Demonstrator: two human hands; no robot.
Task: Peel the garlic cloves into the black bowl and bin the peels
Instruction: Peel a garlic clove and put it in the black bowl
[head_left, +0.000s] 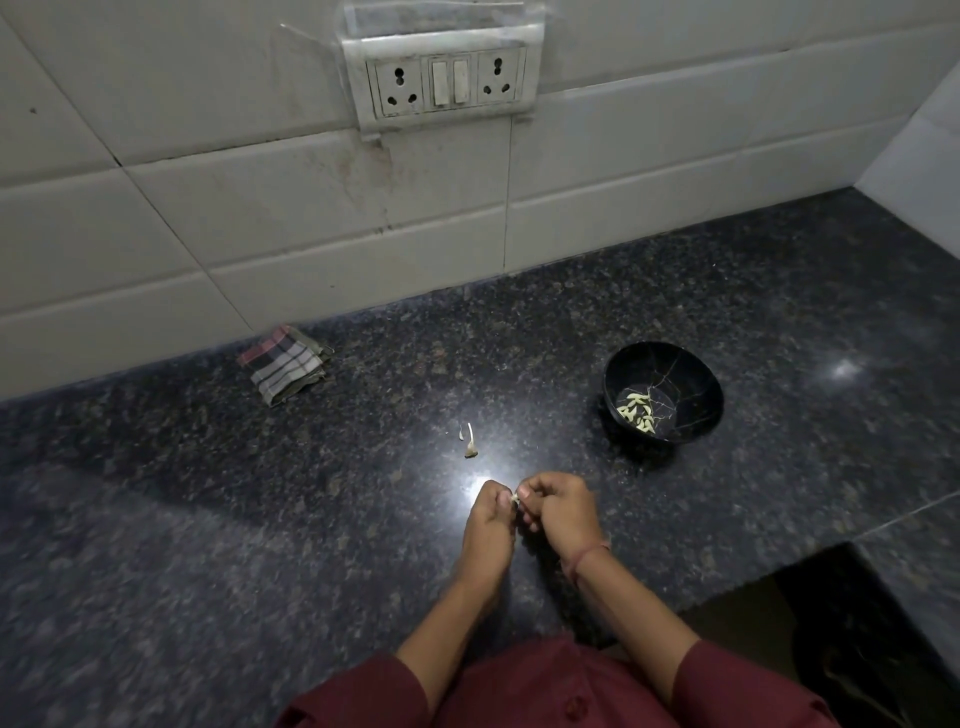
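Note:
A small pale garlic clove (515, 499) is pinched between the fingertips of both hands, just above the dark granite counter. My left hand (491, 525) and my right hand (558, 512) meet at the clove, fingers curled around it. The black bowl (691, 384) stands to the upper right of my hands, with several peeled pale cloves (638, 411) at its bottom. A few bits of peel (469, 441) lie on the counter a short way beyond my left hand.
A folded checked cloth (285, 364) lies by the tiled wall at the left. A socket and switch plate (445, 83) is on the wall. The counter edge drops to a dark opening (831, 639) at the lower right.

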